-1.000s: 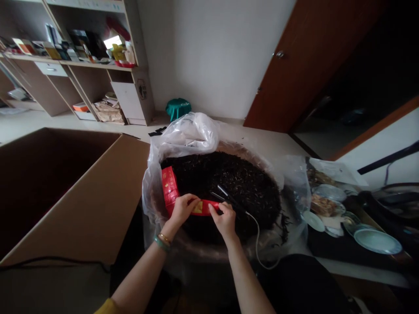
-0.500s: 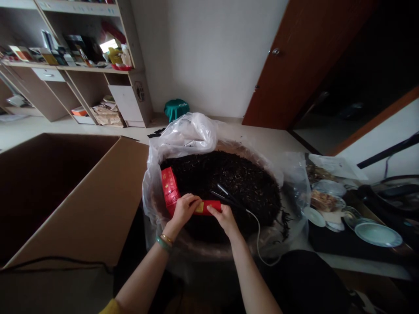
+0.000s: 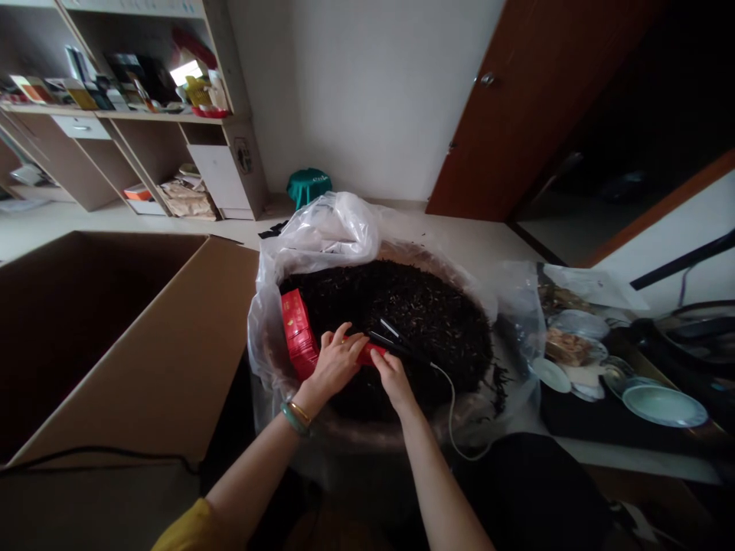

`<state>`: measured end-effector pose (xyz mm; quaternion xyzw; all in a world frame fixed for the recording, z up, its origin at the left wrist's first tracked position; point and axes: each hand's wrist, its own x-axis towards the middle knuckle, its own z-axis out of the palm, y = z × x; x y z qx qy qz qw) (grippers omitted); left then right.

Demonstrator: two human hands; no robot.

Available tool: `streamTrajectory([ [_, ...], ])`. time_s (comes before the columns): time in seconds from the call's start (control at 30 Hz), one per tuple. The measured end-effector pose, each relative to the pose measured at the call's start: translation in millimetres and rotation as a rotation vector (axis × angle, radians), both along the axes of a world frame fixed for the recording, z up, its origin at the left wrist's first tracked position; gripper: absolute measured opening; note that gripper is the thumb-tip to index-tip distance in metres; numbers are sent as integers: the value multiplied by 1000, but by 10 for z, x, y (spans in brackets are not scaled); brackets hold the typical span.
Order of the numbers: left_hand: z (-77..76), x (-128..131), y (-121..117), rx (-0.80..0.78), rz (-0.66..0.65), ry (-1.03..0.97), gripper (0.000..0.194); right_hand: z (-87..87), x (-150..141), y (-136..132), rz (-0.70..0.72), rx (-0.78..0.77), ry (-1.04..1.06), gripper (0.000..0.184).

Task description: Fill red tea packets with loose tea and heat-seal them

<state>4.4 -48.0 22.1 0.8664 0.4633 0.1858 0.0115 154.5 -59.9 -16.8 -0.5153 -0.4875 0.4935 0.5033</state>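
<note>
A red foil packet is held low over a heap of dark loose tea leaves. My left hand lies across its left part, fingers over the top and slightly apart, hiding most of it. My right hand pinches the right end, thumb on top. To the left, a row of similar red packets stands pressed together on the leaves. Just beyond my hands rests a black heat-sealing clamp with two slim jaws and a white cord.
Clear plastic sheeting lines the round tub of leaves. A large open cardboard box stands at the left. On the right are a pale bowl, small dishes and plastic bags. A green-covered stool sits by the wall.
My left hand has slid rightward along the packet, its fingers stretching out over the gold label that showed before. My right hand keeps its hold on the right end.
</note>
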Motion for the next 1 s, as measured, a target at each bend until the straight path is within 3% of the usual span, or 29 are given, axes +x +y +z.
streamTrajectory([
  [0.1, -4, 13, 61, 46, 0, 1, 43, 45, -6, 4, -27, -28, 144, 45],
  [0.2, -42, 3, 94, 41, -61, -25, 51, 63, 15, 36, -54, -90, 237, 47],
  [0.33, -124, -16, 104, 18, -99, -87, 52, 79, 18, 42, 12, -157, 272, 45],
  [0.53, -151, -31, 126, 60, -61, -183, 41, 117, -54, 16, 127, -122, 305, 44],
  [0.73, -156, -63, 88, 36, -48, -172, 49, 49, -4, 91, 95, -150, 294, 46],
  [1.0, -233, -74, 125, 5, -93, -156, 68, 31, -52, 103, 301, -165, 231, 59],
])
